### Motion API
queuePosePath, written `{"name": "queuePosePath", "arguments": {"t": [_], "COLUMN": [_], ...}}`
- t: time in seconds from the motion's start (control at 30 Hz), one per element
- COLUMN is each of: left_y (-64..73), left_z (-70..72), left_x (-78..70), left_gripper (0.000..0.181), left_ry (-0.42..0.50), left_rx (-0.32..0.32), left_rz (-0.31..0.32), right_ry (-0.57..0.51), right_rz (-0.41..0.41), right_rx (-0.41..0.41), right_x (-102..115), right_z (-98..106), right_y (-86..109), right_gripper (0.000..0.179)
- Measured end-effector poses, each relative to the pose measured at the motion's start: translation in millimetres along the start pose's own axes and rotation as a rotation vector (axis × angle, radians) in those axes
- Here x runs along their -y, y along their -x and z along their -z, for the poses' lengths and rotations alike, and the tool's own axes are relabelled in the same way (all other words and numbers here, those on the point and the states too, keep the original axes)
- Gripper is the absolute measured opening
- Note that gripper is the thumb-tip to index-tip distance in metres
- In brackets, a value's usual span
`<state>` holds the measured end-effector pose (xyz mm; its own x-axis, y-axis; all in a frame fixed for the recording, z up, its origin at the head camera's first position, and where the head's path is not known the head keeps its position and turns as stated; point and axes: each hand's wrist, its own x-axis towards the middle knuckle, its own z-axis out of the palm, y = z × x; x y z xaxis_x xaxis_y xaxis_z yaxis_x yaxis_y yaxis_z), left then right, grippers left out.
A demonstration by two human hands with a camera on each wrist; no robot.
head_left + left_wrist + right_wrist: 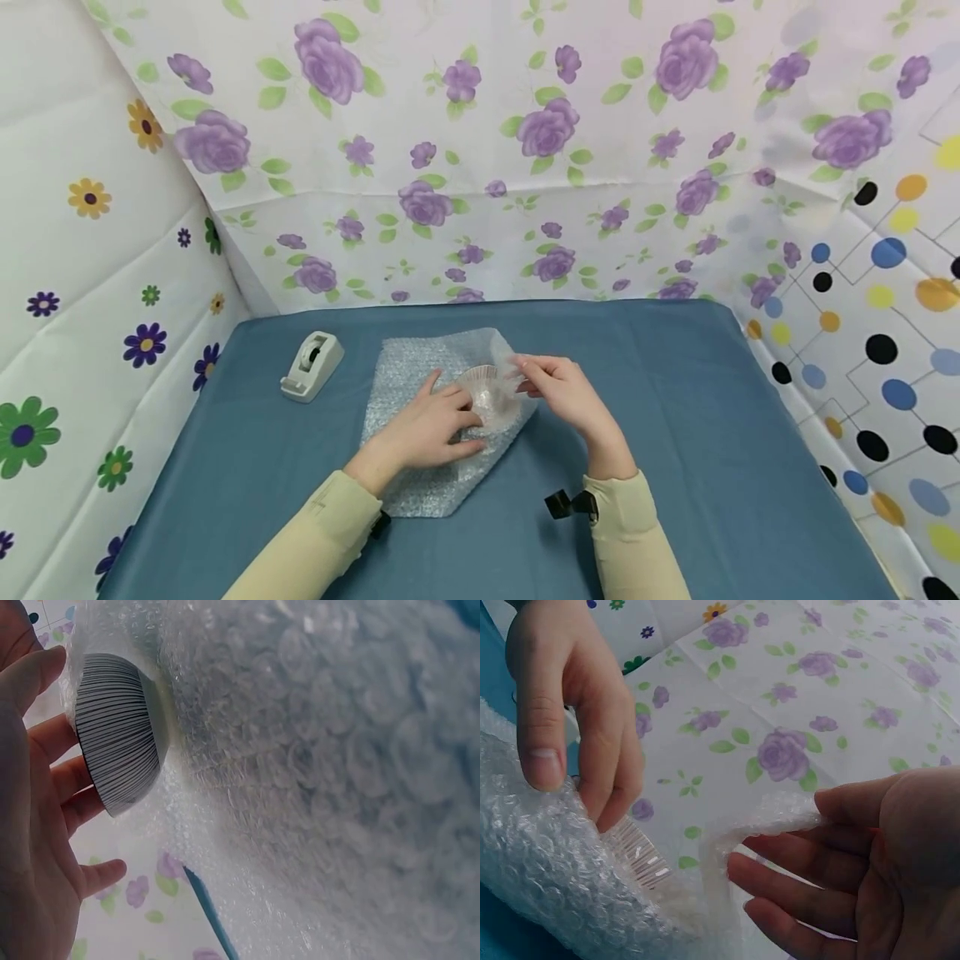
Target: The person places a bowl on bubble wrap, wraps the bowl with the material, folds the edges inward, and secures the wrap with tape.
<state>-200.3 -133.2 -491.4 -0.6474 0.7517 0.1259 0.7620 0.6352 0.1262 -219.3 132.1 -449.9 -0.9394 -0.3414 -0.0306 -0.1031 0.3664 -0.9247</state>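
A small bowl with thin dark stripes (120, 739) stands on a sheet of bubble wrap (401, 375), its base against the sheet. A folded-up part of the sheet partly covers it in the head view. My left hand (431, 425) reaches over the wrap from the left, its fingers spread and some fingertips at the bowl's rim. Between thumb and fingers, my right hand (562, 392) pinches the raised corner of the bubble wrap, on the bowl's right side. The right wrist view shows this corner (780, 814) lifted, with a bit of the bowl (639, 855) behind the wrap.
A white tape dispenser (312, 367) stands to the left of the wrap, toward the back of the blue-covered table (675, 433). Patterned cloth hangs (480, 200) along the back and both sides. Each wrist wears a dark camera mount (572, 505).
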Motion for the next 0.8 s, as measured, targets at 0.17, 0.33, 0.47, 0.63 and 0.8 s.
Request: {"name": "queuePosePath", "arguments": {"t": [0.17, 0.33, 0.47, 0.63, 0.8], "left_y": [2.6, 2.1, 1.6, 2.8, 4.2], "left_z": [0.7, 2.5, 5.5, 9.2, 8.4], "left_x": [0.1, -0.8, -2.1, -3.0, -2.0], "left_gripper": [0.03, 0.031, 0.033, 0.029, 0.016], "left_ry": [-0.005, -0.004, 0.026, 0.088, 0.118], "left_rx": [-0.001, 0.016, 0.04, 0.037, 0.029], "left_rz": [0.02, 0.049, 0.072, 0.094, 0.107], "right_ry": [0.099, 0.148, 0.154, 0.164, 0.185], "right_rz": [0.007, 0.008, 0.005, -0.004, -0.007], "right_rx": [0.012, 0.026, 0.033, 0.021, 0.013], "right_x": [2, 2, 0, -3, -3], "right_z": [-10, -13, -13, -14, -16], "right_y": [-4.3, -6.4, -6.5, -5.5, -5.0], "right_gripper": [0.043, 0.042, 0.043, 0.043, 0.038]}}
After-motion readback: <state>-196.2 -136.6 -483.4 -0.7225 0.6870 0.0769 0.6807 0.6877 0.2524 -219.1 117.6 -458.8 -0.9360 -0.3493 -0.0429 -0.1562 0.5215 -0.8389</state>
